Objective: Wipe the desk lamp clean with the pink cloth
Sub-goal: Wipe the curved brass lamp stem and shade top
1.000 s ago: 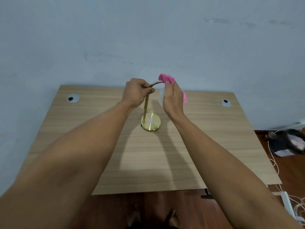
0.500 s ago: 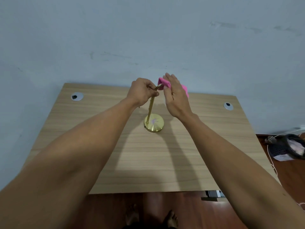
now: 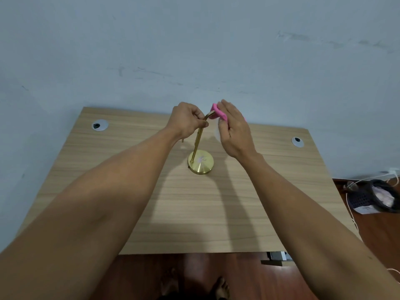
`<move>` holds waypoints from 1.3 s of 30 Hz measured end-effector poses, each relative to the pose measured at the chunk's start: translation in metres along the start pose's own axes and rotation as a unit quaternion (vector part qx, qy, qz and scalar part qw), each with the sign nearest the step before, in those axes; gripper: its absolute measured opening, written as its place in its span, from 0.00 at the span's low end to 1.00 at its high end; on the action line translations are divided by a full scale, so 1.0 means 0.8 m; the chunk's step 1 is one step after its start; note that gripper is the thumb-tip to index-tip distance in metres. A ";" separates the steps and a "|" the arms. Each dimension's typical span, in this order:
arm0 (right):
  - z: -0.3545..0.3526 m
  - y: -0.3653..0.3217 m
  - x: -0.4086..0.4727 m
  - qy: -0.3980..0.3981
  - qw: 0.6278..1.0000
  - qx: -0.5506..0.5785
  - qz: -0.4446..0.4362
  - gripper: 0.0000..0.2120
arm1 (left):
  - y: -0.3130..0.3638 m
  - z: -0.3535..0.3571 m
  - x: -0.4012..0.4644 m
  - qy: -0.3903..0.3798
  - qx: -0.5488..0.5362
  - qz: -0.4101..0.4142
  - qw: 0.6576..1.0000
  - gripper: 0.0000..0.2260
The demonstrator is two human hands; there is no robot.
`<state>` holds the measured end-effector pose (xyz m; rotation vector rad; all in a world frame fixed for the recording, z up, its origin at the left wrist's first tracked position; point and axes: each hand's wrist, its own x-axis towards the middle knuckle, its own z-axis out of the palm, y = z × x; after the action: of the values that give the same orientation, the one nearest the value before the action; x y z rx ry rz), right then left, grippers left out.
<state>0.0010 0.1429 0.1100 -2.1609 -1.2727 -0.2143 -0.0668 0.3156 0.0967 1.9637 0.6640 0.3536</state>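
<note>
left hand [image 3: 187,120] grips the desk lamp [image 3: 198,144] stem to steady it; right hand [image 3: 234,128] fingers press the pink cloth [image 3: 219,113] on the shade.

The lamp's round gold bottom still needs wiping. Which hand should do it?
The right hand, probably. It holds the pink cloth up by the lamp's curved top, so it can slide down to the base. The left hand grips the stem, steadying it.
</note>
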 end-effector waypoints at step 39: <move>0.034 0.017 -0.031 0.018 0.999 -0.044 -0.016 0.27 | 0.000 -0.003 0.004 -0.034 0.034 0.016 0.999 0.08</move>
<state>-0.0050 0.1352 0.0721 -2.2010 -1.2995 -0.3274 -0.0657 0.3191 0.0980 2.0439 0.6087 0.2868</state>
